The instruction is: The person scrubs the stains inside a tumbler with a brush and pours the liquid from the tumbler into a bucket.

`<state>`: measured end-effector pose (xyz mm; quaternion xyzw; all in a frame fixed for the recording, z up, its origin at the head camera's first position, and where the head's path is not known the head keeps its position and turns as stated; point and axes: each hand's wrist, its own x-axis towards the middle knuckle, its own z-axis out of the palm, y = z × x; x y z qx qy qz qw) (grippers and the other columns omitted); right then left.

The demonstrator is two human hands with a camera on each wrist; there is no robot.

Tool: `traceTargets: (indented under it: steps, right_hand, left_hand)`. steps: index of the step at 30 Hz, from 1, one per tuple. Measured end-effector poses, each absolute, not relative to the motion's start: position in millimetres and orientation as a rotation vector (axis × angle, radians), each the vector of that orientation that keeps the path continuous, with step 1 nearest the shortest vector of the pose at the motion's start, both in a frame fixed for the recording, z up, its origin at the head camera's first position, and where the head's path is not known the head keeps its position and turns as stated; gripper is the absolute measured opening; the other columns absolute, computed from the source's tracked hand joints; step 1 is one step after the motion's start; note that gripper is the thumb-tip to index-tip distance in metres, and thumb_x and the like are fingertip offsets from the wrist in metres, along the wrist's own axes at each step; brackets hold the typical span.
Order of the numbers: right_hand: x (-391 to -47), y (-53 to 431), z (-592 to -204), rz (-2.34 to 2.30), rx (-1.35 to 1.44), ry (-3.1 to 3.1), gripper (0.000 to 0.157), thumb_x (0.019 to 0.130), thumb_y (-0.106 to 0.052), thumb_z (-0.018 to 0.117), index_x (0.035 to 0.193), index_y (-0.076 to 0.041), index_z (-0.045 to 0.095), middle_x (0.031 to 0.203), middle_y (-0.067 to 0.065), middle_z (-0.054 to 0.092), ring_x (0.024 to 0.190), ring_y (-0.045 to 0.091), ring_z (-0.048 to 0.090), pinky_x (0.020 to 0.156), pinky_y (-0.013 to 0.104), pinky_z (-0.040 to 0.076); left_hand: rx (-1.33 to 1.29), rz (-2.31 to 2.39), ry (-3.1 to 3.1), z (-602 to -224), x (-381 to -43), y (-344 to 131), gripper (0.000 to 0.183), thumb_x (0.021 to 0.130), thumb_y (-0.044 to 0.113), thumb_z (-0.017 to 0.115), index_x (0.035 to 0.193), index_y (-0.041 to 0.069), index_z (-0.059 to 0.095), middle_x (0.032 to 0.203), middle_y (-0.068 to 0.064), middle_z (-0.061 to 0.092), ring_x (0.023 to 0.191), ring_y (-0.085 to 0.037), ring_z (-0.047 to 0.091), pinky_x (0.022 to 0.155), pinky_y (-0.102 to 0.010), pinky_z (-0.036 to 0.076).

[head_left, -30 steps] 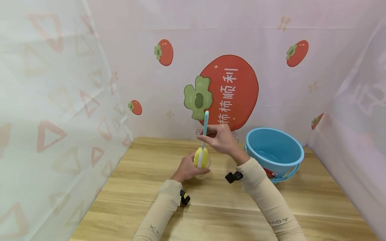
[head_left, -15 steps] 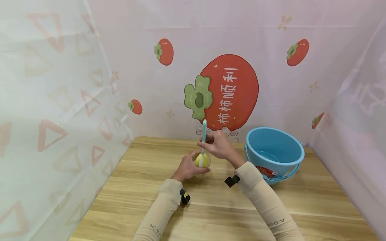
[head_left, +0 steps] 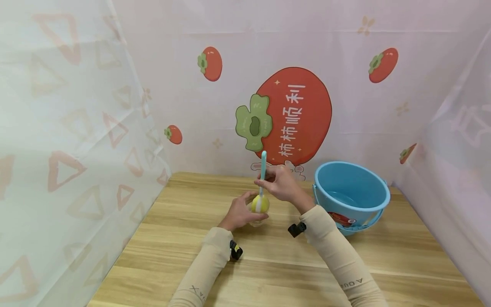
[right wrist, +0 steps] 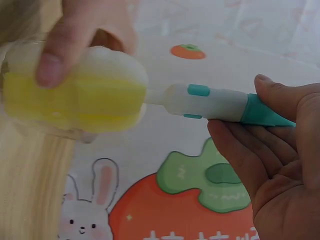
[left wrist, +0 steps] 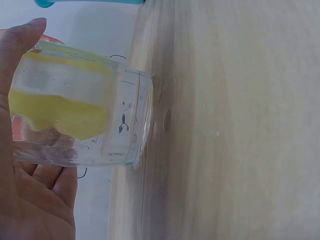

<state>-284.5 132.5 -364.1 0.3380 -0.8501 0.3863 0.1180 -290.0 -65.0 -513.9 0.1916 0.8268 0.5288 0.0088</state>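
A clear glass (left wrist: 132, 120) stands upright at the middle of the table, wrapped by the fingers and thumb of my left hand (head_left: 238, 213). Inside it is the yellow and white sponge head (head_left: 261, 204) of a cup brush; the sponge fills much of the glass, as the left wrist view shows, and its top bulges out above the rim. My right hand (head_left: 283, 184) pinches the brush's turquoise and white handle (right wrist: 215, 104) between thumb and fingers, above the glass. The handle points nearly straight up. Part of the glass is hidden behind my left fingers.
To the right stands a blue bucket (head_left: 356, 217) with its handle hanging down at the front. The wooden table (head_left: 268, 273) ends at a patterned cloth backdrop (head_left: 207, 111), with cloth sides left and right.
My right hand has moved down with the brush, and the sponge head has sunk deeper into the glass. My left hand keeps its hold on the glass.
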Motion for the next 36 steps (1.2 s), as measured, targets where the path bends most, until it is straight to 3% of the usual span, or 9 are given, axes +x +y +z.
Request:
traceTargets:
  steps: [5, 13, 19, 23, 32, 36]
  right_hand:
    - [-284, 134, -359, 1.127, 0.989, -2.456, 0.010, 0.096, -0.020, 0.080, 0.094, -0.010, 0.080, 0.085, 0.001, 0.081, 0.076, 0.012, 0.078, 0.071, 0.029, 0.063]
    - [-278, 138, -329, 1.127, 0.985, -2.366, 0.010, 0.094, -0.017, 0.082, 0.097, -0.008, 0.082, 0.084, 0.004, 0.081, 0.074, 0.018, 0.079, 0.068, 0.032, 0.063]
    - [-286, 130, -360, 1.072, 1.040, -2.446, 0.011, 0.097, -0.018, 0.079, 0.095, -0.007, 0.080, 0.086, 0.003, 0.081, 0.074, 0.008, 0.076, 0.070, 0.026, 0.063]
    - [-290, 128, -374, 1.086, 1.071, -2.424, 0.010, 0.096, -0.015, 0.079, 0.092, -0.006, 0.079, 0.083, 0.004, 0.080, 0.072, 0.008, 0.075, 0.068, 0.026, 0.062]
    - [-288, 136, -328, 1.103, 0.965, -2.368, 0.013, 0.094, -0.021, 0.082, 0.097, -0.008, 0.082, 0.084, 0.003, 0.081, 0.071, 0.011, 0.076, 0.065, 0.030, 0.062]
    - [-288, 137, -334, 1.110, 0.957, -2.380, 0.011, 0.094, -0.019, 0.082, 0.096, -0.008, 0.081, 0.084, 0.003, 0.080, 0.072, 0.012, 0.076, 0.067, 0.034, 0.063]
  left_hand:
    - [0.593, 1.635, 2.602, -515, -291, -64, 0.085, 0.073, 0.051, 0.096, 0.145, 0.025, 0.058, 0.145, 0.004, 0.065, 0.144, -0.032, 0.056, 0.112, -0.054, 0.052]
    - [0.614, 1.645, 2.586, -515, -293, -64, 0.082, 0.073, 0.049, 0.096, 0.141, 0.023, 0.060, 0.139, 0.005, 0.067, 0.140, -0.028, 0.060, 0.115, -0.052, 0.050]
    - [0.612, 1.621, 2.616, -513, -290, -64, 0.083, 0.075, 0.049, 0.095, 0.145, 0.024, 0.059, 0.143, 0.003, 0.066, 0.142, -0.032, 0.058, 0.110, -0.053, 0.053]
    - [0.609, 1.611, 2.623, -512, -287, -64, 0.083, 0.076, 0.048, 0.095, 0.146, 0.022, 0.058, 0.146, 0.001, 0.064, 0.143, -0.034, 0.057, 0.111, -0.055, 0.052]
    - [0.566, 1.585, 2.631, -512, -289, -63, 0.083, 0.073, 0.047, 0.096, 0.143, 0.023, 0.059, 0.138, 0.005, 0.068, 0.140, -0.027, 0.060, 0.115, -0.052, 0.049]
    - [0.564, 1.589, 2.621, -511, -289, -63, 0.084, 0.075, 0.046, 0.096, 0.146, 0.022, 0.057, 0.143, 0.002, 0.066, 0.142, -0.029, 0.058, 0.115, -0.053, 0.050]
